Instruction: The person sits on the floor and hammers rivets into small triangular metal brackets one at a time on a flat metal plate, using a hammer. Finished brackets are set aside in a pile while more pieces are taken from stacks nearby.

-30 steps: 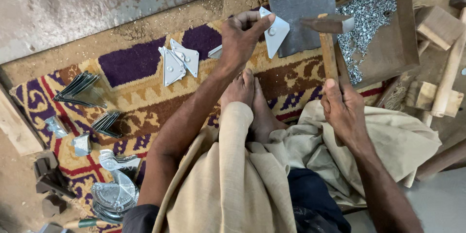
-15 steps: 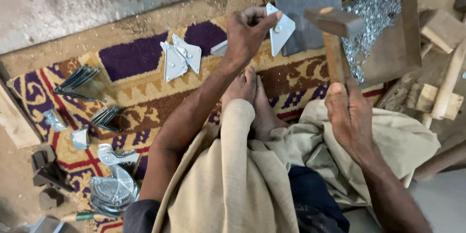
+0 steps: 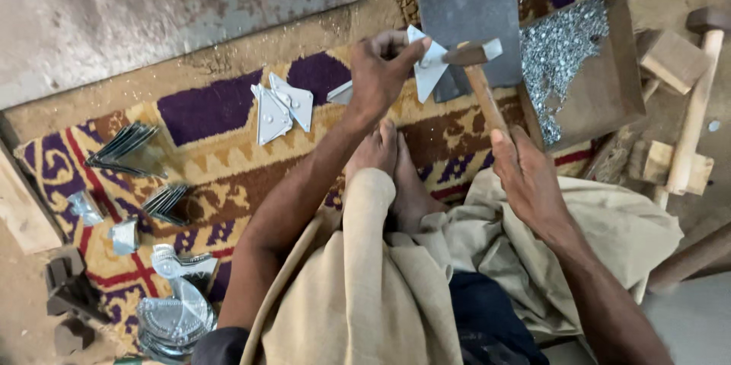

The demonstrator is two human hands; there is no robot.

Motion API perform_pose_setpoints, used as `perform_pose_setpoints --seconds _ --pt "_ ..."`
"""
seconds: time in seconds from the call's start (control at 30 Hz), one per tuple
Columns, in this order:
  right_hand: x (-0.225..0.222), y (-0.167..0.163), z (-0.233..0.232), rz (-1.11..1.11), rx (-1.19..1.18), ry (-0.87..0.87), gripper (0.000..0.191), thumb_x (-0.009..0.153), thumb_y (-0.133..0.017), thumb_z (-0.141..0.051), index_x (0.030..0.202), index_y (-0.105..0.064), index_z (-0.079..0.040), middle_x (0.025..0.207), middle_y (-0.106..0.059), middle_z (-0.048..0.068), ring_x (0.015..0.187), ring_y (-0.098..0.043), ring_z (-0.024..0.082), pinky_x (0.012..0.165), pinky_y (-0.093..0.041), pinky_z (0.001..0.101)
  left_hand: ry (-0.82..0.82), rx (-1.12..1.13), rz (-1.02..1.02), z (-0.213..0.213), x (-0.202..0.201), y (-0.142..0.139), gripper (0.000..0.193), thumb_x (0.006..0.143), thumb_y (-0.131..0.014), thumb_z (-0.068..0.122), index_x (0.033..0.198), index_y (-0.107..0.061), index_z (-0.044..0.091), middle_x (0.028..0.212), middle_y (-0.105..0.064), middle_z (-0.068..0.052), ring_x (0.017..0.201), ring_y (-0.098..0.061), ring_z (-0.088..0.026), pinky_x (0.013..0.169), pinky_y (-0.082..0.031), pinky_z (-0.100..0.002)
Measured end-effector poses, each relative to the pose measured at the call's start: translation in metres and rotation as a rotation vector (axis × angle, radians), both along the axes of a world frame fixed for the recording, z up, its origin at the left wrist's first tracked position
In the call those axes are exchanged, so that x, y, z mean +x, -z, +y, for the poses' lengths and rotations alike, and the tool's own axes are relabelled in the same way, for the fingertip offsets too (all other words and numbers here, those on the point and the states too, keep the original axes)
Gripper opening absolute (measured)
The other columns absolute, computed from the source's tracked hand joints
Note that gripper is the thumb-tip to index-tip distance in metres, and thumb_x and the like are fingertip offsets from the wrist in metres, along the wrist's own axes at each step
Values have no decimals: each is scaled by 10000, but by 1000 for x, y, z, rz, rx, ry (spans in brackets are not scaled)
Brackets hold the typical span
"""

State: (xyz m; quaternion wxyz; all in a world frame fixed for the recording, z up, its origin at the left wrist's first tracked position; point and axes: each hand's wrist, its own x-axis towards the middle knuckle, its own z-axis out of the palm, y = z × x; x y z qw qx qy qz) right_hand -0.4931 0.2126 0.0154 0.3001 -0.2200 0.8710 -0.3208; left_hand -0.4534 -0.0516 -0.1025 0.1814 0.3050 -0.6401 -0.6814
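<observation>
From the head view, your left hand (image 3: 378, 76) was pinched around a small triangular metal plate (image 3: 425, 68), holding it tilted over the near edge of the dark steel block (image 3: 464, 7). One corner of the plate pointed up and away from you, and its long axis ran roughly from that far corner down toward your feet (image 3: 384, 159). Your right hand (image 3: 529, 178) was clenched around the handle of a hammer (image 3: 480, 83). The handle ran up and slightly left from your palm, with the head turned crosswise just beside the plate, its face toward the plate's right edge. Whether head and plate were touching could not be told.

As for progress, a judgement only: two like plates (image 3: 278, 110) lay on the patterned rug (image 3: 205, 175) to the left of your hand, each showing small dots that could be rivets, so they looked finished. Fanned stacks of thin metal strips (image 3: 126, 148) lay well apart on the rug's left side, and a heap of shiny round pieces (image 3: 175, 319) sat near your left knee. The wooden tray (image 3: 620, 83) to the right of the block held plenty of small fasteners (image 3: 556, 53). Much stock seemed left to work, and the plate in hand looked mid-way, not set down. A second mallet (image 3: 697, 98) lay unused at the far right on wooden blocks.
</observation>
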Motion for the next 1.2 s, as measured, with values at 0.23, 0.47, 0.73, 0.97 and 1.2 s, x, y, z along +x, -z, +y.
perform_pose_setpoints --seconds 0.23,0.47,0.73,0.97,1.2 --pt "-3 -4 -15 349 -228 -103 406 1134 -655 -355 1056 -569 34 842 -573 51 719 -553 147 593 -466 319 -70 195 44 4 -10 -4 258 902 -802 230 942 -751 -21 776 -762 -60 613 -686 -70 549 -610 -251" --pt "-13 -5 20 -127 -720 182 402 1087 -553 -488 1051 -598 -91 705 -531 -28 502 -457 79 420 -380 253 -60 209 41 2 -9 -4 256 905 -791 233 952 -745 -14 765 -762 -68 617 -690 -89 551 -601 -256" --pt "-16 53 21 30 -154 2 379 1144 -449 -406 960 -543 -89 654 -439 -10 549 -434 124 453 -373 338 -58 212 119 3 -12 -7 243 911 -797 219 948 -733 -11 805 -749 -54 671 -682 -72 579 -591 -242" --pt "-6 65 -5 -529 -173 300 536 1102 -355 -535 891 -514 -68 605 -431 19 461 -404 150 422 -348 333 -147 10 179 -5 2 11 231 1074 -671 233 980 -683 22 887 -636 16 798 -552 -90 685 -479 -287" --pt "-113 94 -5 600 13 72 347 1111 -618 -386 1067 -718 -56 876 -672 110 767 -607 238 674 -494 409 -145 470 59 -26 33 -6 264 970 -691 205 1131 -546 54 942 -730 -106 794 -732 -184 679 -646 -323"
